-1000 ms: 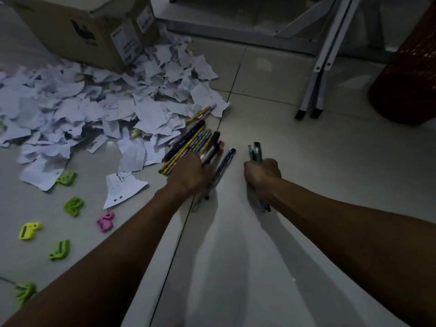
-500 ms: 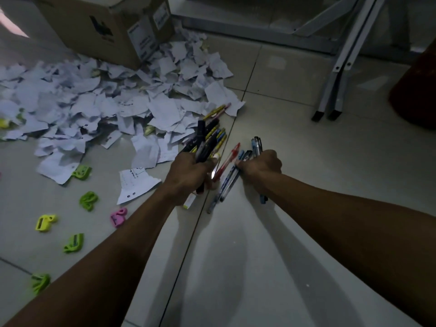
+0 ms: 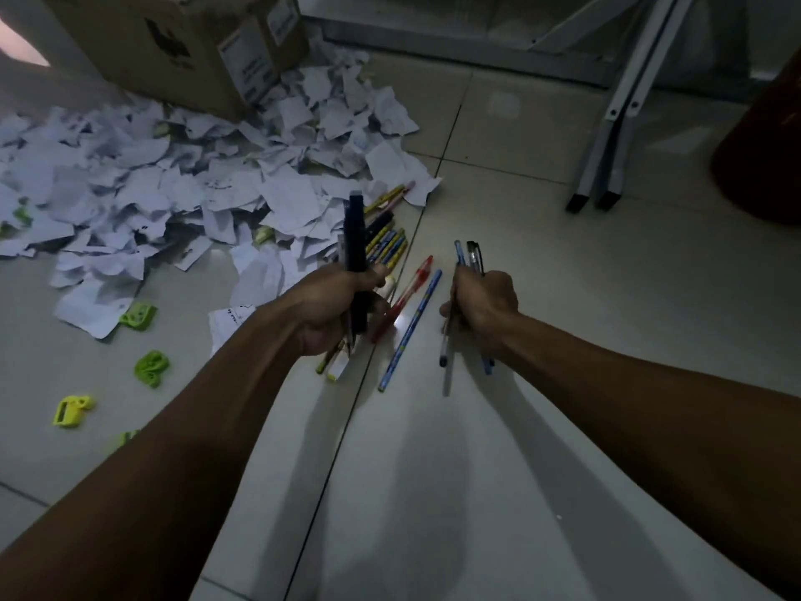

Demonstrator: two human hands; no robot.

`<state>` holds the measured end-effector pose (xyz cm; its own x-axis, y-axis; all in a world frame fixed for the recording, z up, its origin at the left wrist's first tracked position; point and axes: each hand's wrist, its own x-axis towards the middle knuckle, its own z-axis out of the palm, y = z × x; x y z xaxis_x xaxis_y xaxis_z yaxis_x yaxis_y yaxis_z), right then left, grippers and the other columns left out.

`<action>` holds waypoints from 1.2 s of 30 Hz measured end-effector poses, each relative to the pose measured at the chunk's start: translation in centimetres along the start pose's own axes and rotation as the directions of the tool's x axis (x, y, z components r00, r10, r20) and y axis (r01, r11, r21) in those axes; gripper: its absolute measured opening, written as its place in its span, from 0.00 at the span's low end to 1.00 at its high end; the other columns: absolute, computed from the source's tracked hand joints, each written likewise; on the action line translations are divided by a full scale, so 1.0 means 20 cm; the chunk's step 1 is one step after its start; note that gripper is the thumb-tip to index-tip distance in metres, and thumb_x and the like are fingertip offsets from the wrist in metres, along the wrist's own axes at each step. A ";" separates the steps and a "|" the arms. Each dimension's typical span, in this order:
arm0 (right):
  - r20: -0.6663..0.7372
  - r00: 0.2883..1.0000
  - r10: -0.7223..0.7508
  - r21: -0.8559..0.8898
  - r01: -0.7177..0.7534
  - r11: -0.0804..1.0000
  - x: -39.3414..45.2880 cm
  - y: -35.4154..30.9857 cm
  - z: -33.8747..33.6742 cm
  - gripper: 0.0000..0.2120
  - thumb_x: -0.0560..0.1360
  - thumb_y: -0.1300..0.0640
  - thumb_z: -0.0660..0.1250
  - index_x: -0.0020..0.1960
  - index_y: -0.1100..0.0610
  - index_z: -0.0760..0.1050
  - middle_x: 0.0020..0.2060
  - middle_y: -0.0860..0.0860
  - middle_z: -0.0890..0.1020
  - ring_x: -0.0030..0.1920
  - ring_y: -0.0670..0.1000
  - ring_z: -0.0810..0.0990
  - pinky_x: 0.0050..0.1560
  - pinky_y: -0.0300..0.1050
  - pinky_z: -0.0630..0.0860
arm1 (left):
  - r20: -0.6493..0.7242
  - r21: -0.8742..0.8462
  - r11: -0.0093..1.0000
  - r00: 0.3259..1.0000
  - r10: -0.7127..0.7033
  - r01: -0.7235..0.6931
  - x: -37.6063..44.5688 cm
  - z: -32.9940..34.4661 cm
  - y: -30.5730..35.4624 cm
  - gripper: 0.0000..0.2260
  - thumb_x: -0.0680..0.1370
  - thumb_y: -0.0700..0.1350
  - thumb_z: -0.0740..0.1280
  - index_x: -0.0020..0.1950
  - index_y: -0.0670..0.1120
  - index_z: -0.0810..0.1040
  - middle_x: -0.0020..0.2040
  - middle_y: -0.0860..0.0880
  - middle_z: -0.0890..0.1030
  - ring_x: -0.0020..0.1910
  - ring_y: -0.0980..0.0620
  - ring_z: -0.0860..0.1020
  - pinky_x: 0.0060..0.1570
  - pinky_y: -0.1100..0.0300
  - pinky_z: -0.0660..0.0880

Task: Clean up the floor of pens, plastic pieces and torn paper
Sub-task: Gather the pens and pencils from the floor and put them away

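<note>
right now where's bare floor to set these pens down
Bare tile lies right of the right hand, up to the folded metal legs, and near you between both forearms. Crowded: torn paper and green plastic pieces left of the left hand.

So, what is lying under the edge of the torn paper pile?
Yellow and blue pencils stick out from under the torn paper pile; their far ends are covered.
</note>
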<state>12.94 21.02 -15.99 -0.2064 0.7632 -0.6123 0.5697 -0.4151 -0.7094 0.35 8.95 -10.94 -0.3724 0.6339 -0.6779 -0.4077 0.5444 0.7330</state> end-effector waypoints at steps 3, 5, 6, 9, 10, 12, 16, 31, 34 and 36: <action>0.103 0.991 0.090 0.261 -0.114 0.959 -0.01 0.00 -0.02 0.09 0.77 0.57 0.59 0.47 0.61 0.74 0.28 0.55 0.74 0.24 0.51 0.72 0.28 0.43 0.70 | -0.226 0.169 0.977 0.960 0.165 -0.128 0.09 0.04 -0.05 0.04 0.77 0.40 0.67 0.43 0.45 0.74 0.34 0.44 0.74 0.34 0.47 0.75 0.31 0.58 0.73; 0.144 0.980 0.134 0.329 -0.175 0.928 -0.03 0.00 -0.03 0.09 0.78 0.57 0.58 0.43 0.60 0.72 0.28 0.55 0.71 0.22 0.51 0.69 0.27 0.41 0.65 | -0.299 0.339 0.923 0.910 0.288 -0.180 0.14 0.07 -0.10 0.03 0.74 0.41 0.69 0.42 0.44 0.77 0.36 0.41 0.78 0.34 0.45 0.77 0.36 0.53 0.75; 0.155 0.976 0.155 0.335 -0.200 0.921 -0.04 0.00 -0.04 0.09 0.77 0.57 0.57 0.41 0.59 0.71 0.27 0.54 0.70 0.22 0.51 0.68 0.27 0.39 0.64 | -0.315 0.451 0.875 0.886 0.340 -0.176 0.15 0.09 -0.12 0.05 0.73 0.43 0.70 0.43 0.43 0.78 0.38 0.41 0.80 0.36 0.45 0.79 0.38 0.53 0.77; 0.175 0.970 0.168 0.335 -0.219 0.916 -0.05 0.02 -0.06 0.08 0.76 0.57 0.58 0.39 0.56 0.70 0.26 0.53 0.69 0.20 0.49 0.64 0.26 0.35 0.59 | -0.302 0.756 0.647 0.825 0.478 -0.099 0.17 0.14 -0.16 0.13 0.73 0.48 0.72 0.49 0.38 0.81 0.45 0.40 0.83 0.43 0.43 0.82 0.44 0.50 0.81; 0.183 0.971 0.155 0.336 -0.210 0.918 -0.06 0.03 -0.06 0.08 0.76 0.56 0.60 0.39 0.56 0.70 0.25 0.52 0.69 0.20 0.49 0.63 0.25 0.34 0.58 | -0.290 0.808 0.584 0.808 0.513 -0.081 0.18 0.16 -0.16 0.13 0.73 0.48 0.72 0.49 0.38 0.80 0.47 0.39 0.83 0.46 0.42 0.81 0.46 0.49 0.80; 0.184 0.978 0.100 0.297 -0.153 0.942 -0.06 0.06 -0.08 0.11 0.75 0.51 0.68 0.39 0.56 0.72 0.23 0.51 0.69 0.18 0.48 0.63 0.22 0.33 0.59 | -0.263 0.875 0.481 0.784 0.562 -0.052 0.19 0.18 -0.17 0.11 0.73 0.47 0.71 0.48 0.40 0.80 0.47 0.39 0.82 0.46 0.40 0.81 0.46 0.48 0.79; 0.074 0.997 -0.002 -0.031 0.005 1.000 -0.04 0.10 -0.07 0.12 0.68 0.52 0.76 0.43 0.58 0.77 0.32 0.53 0.79 0.29 0.49 0.78 0.28 0.38 0.71 | -0.164 0.960 0.278 0.787 0.595 -0.010 0.19 0.22 -0.17 0.09 0.75 0.45 0.68 0.48 0.39 0.80 0.45 0.39 0.81 0.46 0.39 0.80 0.44 0.50 0.78; 0.047 0.989 -0.140 -0.491 0.145 0.859 -0.09 0.02 0.08 0.33 0.61 0.45 0.79 0.59 0.57 0.70 0.52 0.53 0.76 0.50 0.55 0.79 0.49 0.48 0.78 | -0.441 0.092 0.982 0.877 0.191 -0.168 0.05 -0.03 -0.08 0.05 0.78 0.40 0.64 0.48 0.39 0.78 0.33 0.43 0.82 0.20 0.55 0.75 0.21 0.65 0.68; 0.055 0.993 -0.102 -0.496 0.116 0.860 -0.10 -0.03 0.11 0.23 0.67 0.55 0.76 0.58 0.59 0.72 0.51 0.54 0.77 0.47 0.55 0.78 0.43 0.43 0.76 | -0.409 -0.085 0.993 0.912 0.040 -0.082 0.02 -0.13 -0.13 0.08 0.78 0.43 0.65 0.52 0.40 0.79 0.31 0.46 0.81 0.24 0.53 0.77 0.24 0.63 0.72; 0.054 0.993 -0.101 -0.450 0.115 0.885 -0.10 -0.04 0.13 0.15 0.69 0.57 0.71 0.53 0.59 0.72 0.46 0.54 0.77 0.43 0.54 0.77 0.39 0.42 0.73 | -0.393 -0.191 0.978 0.919 -0.001 -0.080 -0.01 -0.17 -0.16 0.06 0.78 0.42 0.65 0.48 0.41 0.79 0.30 0.46 0.79 0.27 0.51 0.76 0.26 0.62 0.74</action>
<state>10.81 18.66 -15.07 -0.3054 0.7737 -0.5550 0.8391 -0.0569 -0.5411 -1.13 5.17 -13.22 -0.6697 0.3659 -0.6462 -0.5281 0.3771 0.7608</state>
